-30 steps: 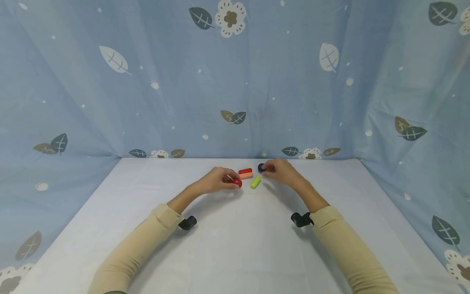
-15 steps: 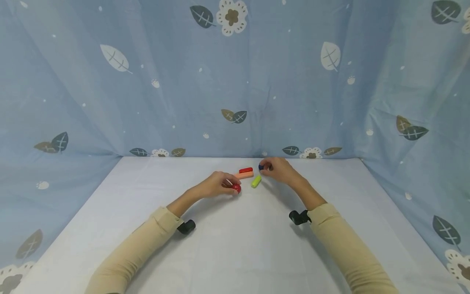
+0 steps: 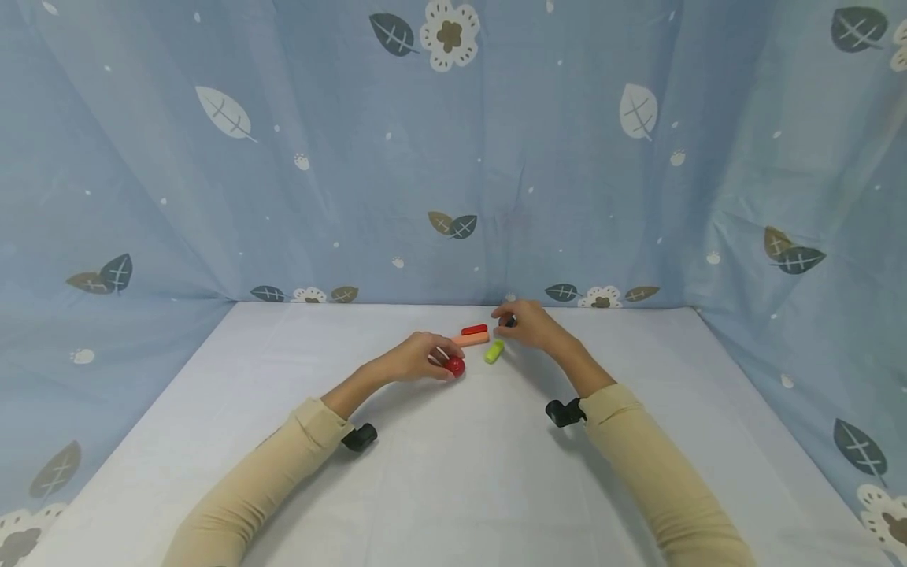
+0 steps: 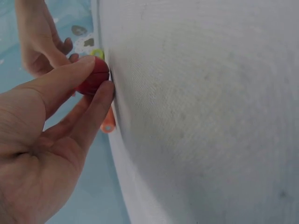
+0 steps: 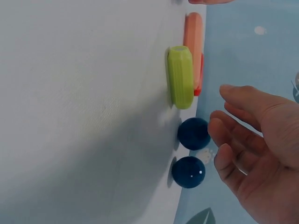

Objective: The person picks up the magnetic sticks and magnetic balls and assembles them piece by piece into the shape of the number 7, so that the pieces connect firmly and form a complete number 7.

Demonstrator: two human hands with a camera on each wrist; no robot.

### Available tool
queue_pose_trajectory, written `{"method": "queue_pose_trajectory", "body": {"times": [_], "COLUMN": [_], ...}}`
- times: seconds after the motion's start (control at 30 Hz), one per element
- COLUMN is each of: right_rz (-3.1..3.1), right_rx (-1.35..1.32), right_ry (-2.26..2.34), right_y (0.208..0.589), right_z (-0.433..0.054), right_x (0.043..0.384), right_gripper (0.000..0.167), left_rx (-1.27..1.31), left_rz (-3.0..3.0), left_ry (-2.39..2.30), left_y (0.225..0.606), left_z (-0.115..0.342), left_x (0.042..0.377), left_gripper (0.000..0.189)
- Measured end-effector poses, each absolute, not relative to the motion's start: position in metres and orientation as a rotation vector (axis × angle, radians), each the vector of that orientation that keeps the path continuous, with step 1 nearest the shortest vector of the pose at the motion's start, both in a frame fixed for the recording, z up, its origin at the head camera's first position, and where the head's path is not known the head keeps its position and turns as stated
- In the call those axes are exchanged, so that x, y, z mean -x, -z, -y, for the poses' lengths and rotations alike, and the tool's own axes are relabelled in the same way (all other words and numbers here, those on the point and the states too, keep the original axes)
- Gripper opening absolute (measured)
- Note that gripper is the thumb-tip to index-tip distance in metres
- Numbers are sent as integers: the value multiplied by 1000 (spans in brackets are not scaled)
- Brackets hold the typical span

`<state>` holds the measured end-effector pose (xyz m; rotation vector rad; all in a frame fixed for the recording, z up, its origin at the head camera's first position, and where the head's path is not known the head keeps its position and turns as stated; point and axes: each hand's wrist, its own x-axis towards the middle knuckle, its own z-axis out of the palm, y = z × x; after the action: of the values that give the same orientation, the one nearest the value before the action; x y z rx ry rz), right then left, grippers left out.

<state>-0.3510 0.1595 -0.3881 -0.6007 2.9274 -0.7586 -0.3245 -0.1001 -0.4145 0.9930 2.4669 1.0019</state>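
My left hand (image 3: 414, 358) pinches a red ball (image 3: 454, 366) between thumb and fingers, low over the white table. In the left wrist view, a dark line crosses the red ball (image 4: 96, 77). My right hand (image 3: 533, 324) hovers by two dark blue balls, thumb and fingers loosely bent and apart. The right wrist view shows one blue ball (image 5: 194, 134) beside the fingertips and the other blue ball (image 5: 188, 171) just below it. Whether a fingertip touches the upper one I cannot tell. In the head view the hand partly hides them.
Between the hands lie a lime green stick (image 3: 494, 352), an orange stick (image 3: 471, 339) and a red stick (image 3: 475, 329) on the white table (image 3: 453, 472). A blue patterned curtain (image 3: 383, 173) hangs behind the table's far edge.
The left hand has drawn the red ball slightly toward me, uncovering more of the orange stick. My right hand has shifted a little left and now covers more of the blue balls.
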Motion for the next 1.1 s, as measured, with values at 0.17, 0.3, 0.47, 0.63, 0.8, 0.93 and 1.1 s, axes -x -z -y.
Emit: {"method": "queue_pose_trajectory", "body": {"times": [0.17,0.3,0.47,0.63,0.8,0.93,1.1], "right_rz": [-2932,-2922,-2896,-2871,-2840,-2820,-2790], "right_rx": [588,570,563,551,565,568,560], "right_ry": [704,663,668,679,705,699,672], "right_y": [386,382,382,387,388,389,391], "right_z": [-153,-147,-143,-141,-136,-131,-126], "right_x": [351,350,353,358,362,362,363], "right_gripper": [38,39,41,41,40,41,41], "left_rx": [-1016,-1037,-1039,-1015,-1018,-1026,-1048], "left_rz": [-2454,-2466,-2470,-2478,-2504,-2506,-2501], "left_ry": [-1002,-987,-986,-988,-974,-980,-995], "left_y": [414,414,415,415,414,415,418], "left_z": [100,100,100,101,101,101,101], "left_x": [325,327,328,327,326,327,328], "left_gripper": [37,36,35,35,34,34,33]}}
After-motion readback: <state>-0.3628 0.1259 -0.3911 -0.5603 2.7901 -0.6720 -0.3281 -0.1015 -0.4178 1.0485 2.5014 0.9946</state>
